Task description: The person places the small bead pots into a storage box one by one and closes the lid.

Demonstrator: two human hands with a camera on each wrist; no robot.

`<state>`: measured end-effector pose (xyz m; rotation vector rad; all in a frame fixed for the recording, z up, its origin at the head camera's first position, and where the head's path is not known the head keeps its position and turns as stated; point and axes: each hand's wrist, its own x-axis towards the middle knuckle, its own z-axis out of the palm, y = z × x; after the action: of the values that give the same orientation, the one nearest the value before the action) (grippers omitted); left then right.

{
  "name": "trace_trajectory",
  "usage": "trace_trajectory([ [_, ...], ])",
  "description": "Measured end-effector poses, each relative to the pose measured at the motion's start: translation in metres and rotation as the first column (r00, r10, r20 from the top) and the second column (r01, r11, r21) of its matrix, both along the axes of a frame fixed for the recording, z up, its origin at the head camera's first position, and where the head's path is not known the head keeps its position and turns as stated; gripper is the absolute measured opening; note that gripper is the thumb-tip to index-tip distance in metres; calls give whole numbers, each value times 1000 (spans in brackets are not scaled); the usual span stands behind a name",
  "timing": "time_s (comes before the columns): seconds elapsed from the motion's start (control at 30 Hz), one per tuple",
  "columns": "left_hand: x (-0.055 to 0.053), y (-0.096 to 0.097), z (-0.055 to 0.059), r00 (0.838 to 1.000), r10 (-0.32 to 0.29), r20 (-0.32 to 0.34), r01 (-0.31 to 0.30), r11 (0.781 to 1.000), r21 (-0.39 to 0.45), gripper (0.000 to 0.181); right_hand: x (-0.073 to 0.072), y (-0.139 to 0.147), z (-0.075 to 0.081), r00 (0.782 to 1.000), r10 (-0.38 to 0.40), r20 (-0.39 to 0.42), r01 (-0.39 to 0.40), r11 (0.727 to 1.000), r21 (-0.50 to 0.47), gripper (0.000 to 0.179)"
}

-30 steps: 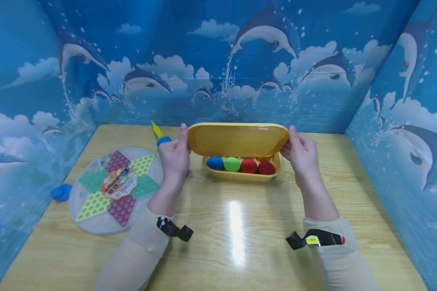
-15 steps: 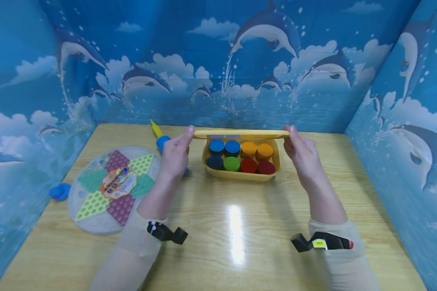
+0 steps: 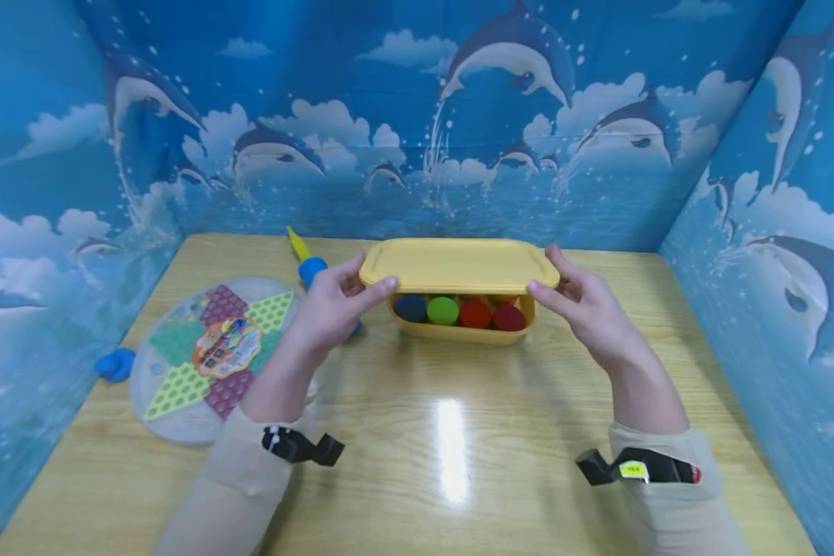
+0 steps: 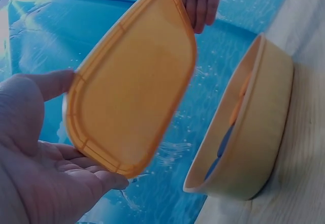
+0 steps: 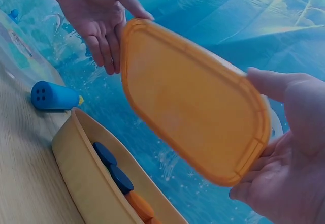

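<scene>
A yellow plastic lid (image 3: 459,266) is held by both hands, raised above a yellow box (image 3: 459,336) and apart from it. My left hand (image 3: 323,313) grips its left end, thumb on the near corner. The right hand (image 3: 587,313) grips the opposite end in the same way. The lid's outer face shows in the head view; its ribbed underside (image 4: 132,82) shows in the wrist views. In the box's front row lie a dark blue disc (image 3: 410,309), a green disc (image 3: 442,310) and two red discs (image 3: 475,313). The lid mostly hides the back row.
A round star-patterned game board (image 3: 215,363) lies at the left. Behind my left hand is a blue-handled thing with a yellow pointed tip (image 3: 297,244). A small blue object (image 3: 114,365) sits near the table's left edge. Dolphin-printed curtain walls (image 3: 417,116) enclose the wooden table.
The lid has turned over from underside facing the head camera, through edge-on, to outer face showing. Both hands have rotated with it, their thumbs now toward the near side. The box stays put.
</scene>
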<state>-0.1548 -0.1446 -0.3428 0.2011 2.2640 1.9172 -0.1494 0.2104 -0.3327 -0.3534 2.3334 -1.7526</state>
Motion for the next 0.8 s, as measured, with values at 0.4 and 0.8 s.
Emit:
trace_trajectory([
  [0.4,-1,13,-20,994,62,-87,-73,988,-136,120,-2,-4,-17,999,-47,-15,48,998,48,114],
  [0.8,-11,20,-33,997,68,-33,-75,955,-289,129,-3,-5,-25,993,-112,47,107,990,96,124],
])
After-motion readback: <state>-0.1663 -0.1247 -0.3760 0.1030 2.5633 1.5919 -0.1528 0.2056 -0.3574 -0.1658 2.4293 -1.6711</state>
